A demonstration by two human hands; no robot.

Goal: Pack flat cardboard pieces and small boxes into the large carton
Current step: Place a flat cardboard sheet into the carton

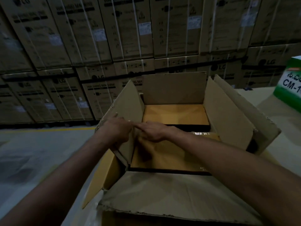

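Head view: the carton [184, 190] stands open in the middle of the frame, its four flaps up or splayed outward. Inside, two yellow-brown layers show. The far piece [175, 114] lies flat toward the back wall. The near piece [164, 156] lies flat toward the viewer, with a dark gap between the two. Whether these are flat sheets or the tops of small boxes cannot be told.

Both hands meet at the left flap [128, 101], left of centre. The left hand [116, 130] lies against the flap's outer face, reaching its top edge; blur hides whether the fingers hook over it. The right hand [154, 132] comes from the inner side with fingers straight and together, pointing left, tips at the flap's edge just beside the left hand. It holds nothing.

The flap's long axis runs from the lower centre up and away toward the back wall. Both hands sit about midway along it, one on each face. The near piece lies directly below and to the right of the right hand, so that hand is the nearer one for pressing it down.

A green box [291, 79] sits at the right edge, and a stack [97, 38] of printed cartons fills the background.
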